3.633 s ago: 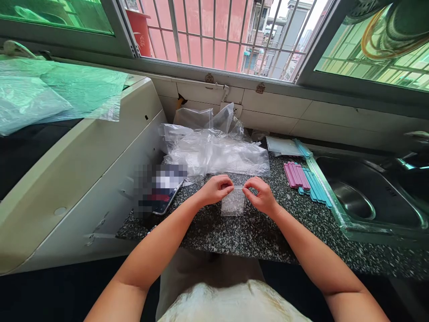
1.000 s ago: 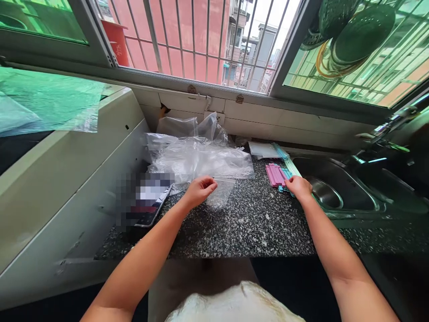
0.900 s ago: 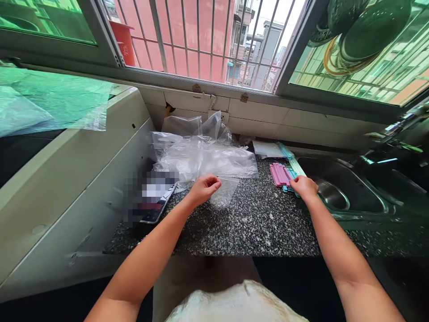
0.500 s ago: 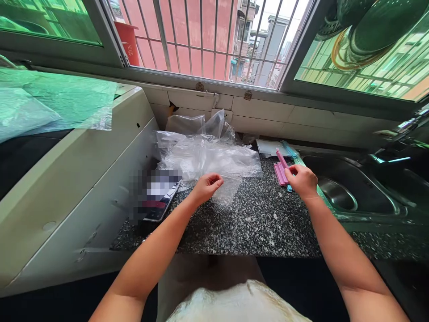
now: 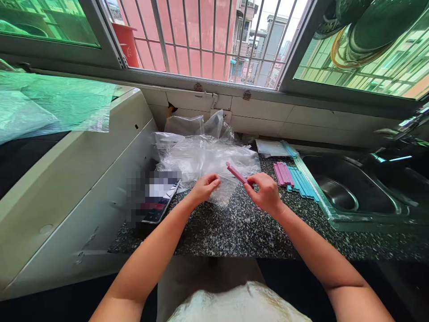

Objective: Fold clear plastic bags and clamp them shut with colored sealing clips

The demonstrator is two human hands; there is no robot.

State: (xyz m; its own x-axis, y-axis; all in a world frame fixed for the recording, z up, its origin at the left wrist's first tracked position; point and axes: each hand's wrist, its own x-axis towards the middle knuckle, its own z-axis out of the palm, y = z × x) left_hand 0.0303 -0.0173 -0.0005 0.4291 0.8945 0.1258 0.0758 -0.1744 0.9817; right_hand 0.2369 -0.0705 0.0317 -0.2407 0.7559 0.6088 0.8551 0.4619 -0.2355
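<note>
My right hand (image 5: 264, 194) pinches one end of a pink bag clip (image 5: 237, 173), which points up and left over the plastic. My left hand (image 5: 203, 188) is closed, thumb against fingers, at the edge of a clear plastic bag (image 5: 225, 193); the pinch itself is hard to see through the transparent film. Behind both hands a crumpled heap of clear plastic bags (image 5: 187, 150) covers the counter. To the right, several pink clips (image 5: 283, 174) lie side by side, next to a row of several blue clips (image 5: 303, 182).
A phone (image 5: 161, 201) with a blurred screen lies left of my left hand, beside a white appliance side (image 5: 110, 179). At the right is a metal sink (image 5: 368, 179) with a raised rim. A flat clear packet (image 5: 272, 148) rests near the wall, under the barred window.
My right hand has lifted the pink clip off the pile and carried it left toward my left hand. The blue clips have come into view. My left hand has hardly moved.
</note>
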